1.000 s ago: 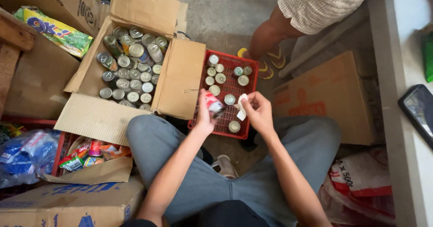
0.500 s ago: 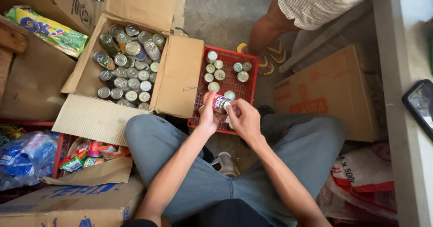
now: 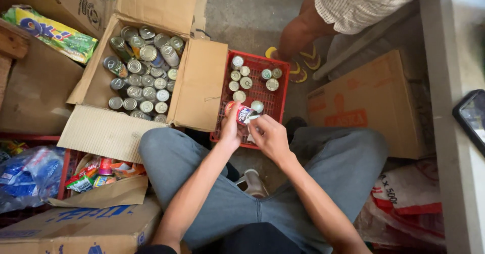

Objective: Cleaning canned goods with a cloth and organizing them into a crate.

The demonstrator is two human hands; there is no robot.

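Head view: we look down past our grey-trousered knees at both hands working over a crate on the concrete floor.
Left hand (image 3: 231,129): our fingers are curled around the small red-and-white labelled tin can (image 3: 241,113), which lies tilted on its side in our grip, just above the near edge of the crate.
Right hand (image 3: 269,135): our fingers pinch a small white slip (image 3: 253,117) against the end of the can; this grip is closed tight, thumb and forefinger together.
Can position: held between both hands, over the near left part of the red plastic lattice crate (image 3: 275,98), not resting on it as far as we can tell.
Crate contents: several upright silver-topped tins (image 3: 246,82) stand in its far half, close together.
Left of crate: an open brown cardboard box (image 3: 198,85) touches the crate's side and is packed with many metal cans (image 3: 144,80), some upright, some lying.
Far left: a green-and-yellow snack bag (image 3: 50,32) lies on more cardboard.
Near left: a red tray of colourful packets (image 3: 98,170) sits beside our left knee.
Right: a closed brown carton (image 3: 371,102) stands near our right knee.
Beyond the crate: another person's foot in a yellow sandal (image 3: 295,64) stands just behind it.
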